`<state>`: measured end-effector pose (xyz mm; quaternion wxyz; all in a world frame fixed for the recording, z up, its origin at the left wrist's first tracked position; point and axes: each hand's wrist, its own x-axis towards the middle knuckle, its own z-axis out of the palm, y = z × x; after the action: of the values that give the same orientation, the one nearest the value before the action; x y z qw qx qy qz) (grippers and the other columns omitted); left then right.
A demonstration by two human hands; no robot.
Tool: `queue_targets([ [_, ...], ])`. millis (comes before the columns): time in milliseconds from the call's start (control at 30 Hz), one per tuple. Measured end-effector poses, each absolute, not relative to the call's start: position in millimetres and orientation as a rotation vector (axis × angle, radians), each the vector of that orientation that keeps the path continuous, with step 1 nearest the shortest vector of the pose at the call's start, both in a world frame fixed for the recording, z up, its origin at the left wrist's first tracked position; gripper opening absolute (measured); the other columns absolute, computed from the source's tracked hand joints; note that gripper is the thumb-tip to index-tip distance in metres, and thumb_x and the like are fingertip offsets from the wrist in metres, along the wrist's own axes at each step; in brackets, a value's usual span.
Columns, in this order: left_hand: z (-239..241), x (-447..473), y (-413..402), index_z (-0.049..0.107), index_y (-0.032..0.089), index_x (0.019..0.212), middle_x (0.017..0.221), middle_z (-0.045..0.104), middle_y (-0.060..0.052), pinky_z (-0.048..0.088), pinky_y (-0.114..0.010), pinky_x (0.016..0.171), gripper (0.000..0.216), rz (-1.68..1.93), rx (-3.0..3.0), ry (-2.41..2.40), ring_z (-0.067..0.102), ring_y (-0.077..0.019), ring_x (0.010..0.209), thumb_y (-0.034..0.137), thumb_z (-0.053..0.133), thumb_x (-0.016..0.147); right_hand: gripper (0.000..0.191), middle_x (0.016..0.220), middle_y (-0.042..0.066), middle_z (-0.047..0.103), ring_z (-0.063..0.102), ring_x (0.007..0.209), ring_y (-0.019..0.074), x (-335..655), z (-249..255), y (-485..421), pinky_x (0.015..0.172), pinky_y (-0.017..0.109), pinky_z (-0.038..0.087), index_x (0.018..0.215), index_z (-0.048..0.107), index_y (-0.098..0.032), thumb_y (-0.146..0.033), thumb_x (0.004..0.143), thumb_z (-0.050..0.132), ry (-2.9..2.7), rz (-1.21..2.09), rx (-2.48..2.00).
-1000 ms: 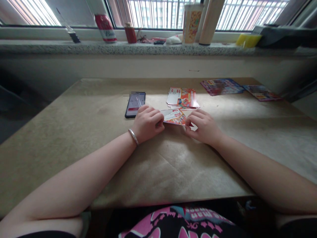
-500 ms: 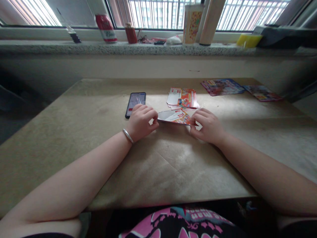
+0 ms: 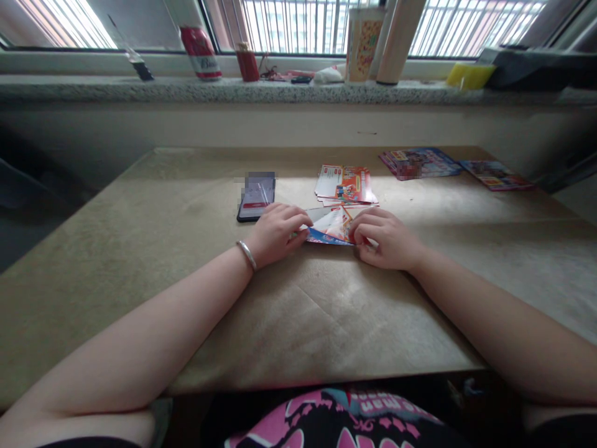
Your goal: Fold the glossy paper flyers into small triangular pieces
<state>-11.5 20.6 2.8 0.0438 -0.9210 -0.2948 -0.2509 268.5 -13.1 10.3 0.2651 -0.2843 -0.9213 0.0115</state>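
Between my two hands is a printed leaflet (image 3: 332, 224), white and orange on its upper face. Its near edge is bent up, and a blue strip of the other side shows. My left hand (image 3: 282, 230), with a silver bangle at the wrist, pinches the leaflet's left end. At the right end my right hand (image 3: 379, 235) grips it with curled fingers. Just behind lies a small stack of similar leaflets (image 3: 347, 183). A phone (image 3: 258, 194) rests beyond my left hand, its screen partly blurred out.
Two piles of colourful leaflets, one nearer (image 3: 420, 163) and one farther right (image 3: 497, 175), lie at the table's back right. On the stone windowsill (image 3: 289, 93) stand a red can (image 3: 200, 53), a red bottle (image 3: 247, 63), a patterned cup (image 3: 364, 46) and a yellow item (image 3: 470, 76).
The leaflet's near edge has been folded up, so its blue underside now shows. My left hand has moved right and my right hand slightly left, bringing them closer together.
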Motion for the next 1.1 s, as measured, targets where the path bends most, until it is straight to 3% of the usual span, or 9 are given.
queue_targets([
  [200, 2.3, -7.9, 18.6, 0.064, 0.022, 0.112, 0.115, 0.067, -0.004, 0.039, -0.038, 0.092, 0.026, -0.567, -2.883, -0.875, 0.058, -0.0216, 0.103, 0.034, 0.051, 0.092, 0.014, 0.098, 0.003, 0.070, 0.060, 0.102, 0.0222, 267.8, 11.3, -14.5, 0.094, 0.043, 0.045, 0.072, 0.055, -0.023, -0.010, 0.068, 0.057, -2.514, 0.110, -0.709],
  [400, 1.6, -7.6, 17.5, 0.065, 0.022, 0.112, 0.110, 0.067, -0.006, 0.039, -0.039, 0.094, 0.027, -0.489, -2.904, -0.904, 0.057, -0.0233, 0.104, 0.031, 0.054, 0.089, 0.012, 0.094, 0.004, 0.070, 0.061, 0.094, 0.0208, 269.1, 7.0, -11.0, 0.089, 0.041, 0.049, 0.077, 0.062, -0.022, -0.012, 0.078, 0.055, -2.463, 0.100, -0.833],
  [567, 0.0, -8.1, 20.2, 0.059, 0.020, 0.124, 0.112, 0.064, -0.010, 0.041, -0.038, 0.094, 0.043, -0.473, -2.957, -0.865, 0.056, -0.0232, 0.104, 0.047, 0.056, 0.090, 0.017, 0.098, 0.005, 0.070, 0.061, 0.099, 0.0228, 275.4, -0.2, -4.4, 0.090, 0.044, 0.049, 0.087, 0.066, -0.023, -0.012, 0.079, 0.055, -2.362, 0.090, -0.982],
  [833, 1.4, -8.5, 21.0, 0.060, 0.021, 0.122, 0.111, 0.065, -0.010, 0.040, -0.039, 0.094, 0.046, -0.476, -2.947, -0.740, 0.056, -0.0238, 0.102, 0.053, 0.055, 0.089, 0.030, 0.122, 0.009, 0.063, 0.055, 0.117, 0.0261, 277.7, -9.7, -1.0, 0.099, 0.051, 0.046, 0.111, 0.064, -0.024, -0.017, 0.083, 0.057, -2.320, 0.062, -1.047],
  [967, 1.7, -8.5, 20.2, 0.061, 0.022, 0.120, 0.109, 0.066, -0.008, 0.039, -0.038, 0.092, 0.051, -0.512, -2.851, -0.752, 0.057, -0.0243, 0.101, 0.059, 0.058, 0.085, 0.026, 0.129, 0.007, 0.061, 0.052, 0.123, 0.0245, 279.0, -11.1, 0.5, 0.103, 0.051, 0.043, 0.109, 0.065, -0.025, -0.017, 0.086, 0.054, -2.400, 0.058, -0.985],
  [1100, -0.6, -8.0, 21.3, 0.060, 0.022, 0.121, 0.104, 0.067, -0.007, 0.041, -0.034, 0.087, 0.043, -0.606, -2.794, -0.724, 0.059, -0.0197, 0.091, 0.051, 0.057, 0.089, 0.027, 0.128, 0.006, 0.063, 0.052, 0.123, 0.0237, 281.2, -11.3, 2.3, 0.105, 0.053, 0.040, 0.107, 0.066, -0.025, -0.014, 0.086, 0.053, -2.461, 0.073, -0.926],
])
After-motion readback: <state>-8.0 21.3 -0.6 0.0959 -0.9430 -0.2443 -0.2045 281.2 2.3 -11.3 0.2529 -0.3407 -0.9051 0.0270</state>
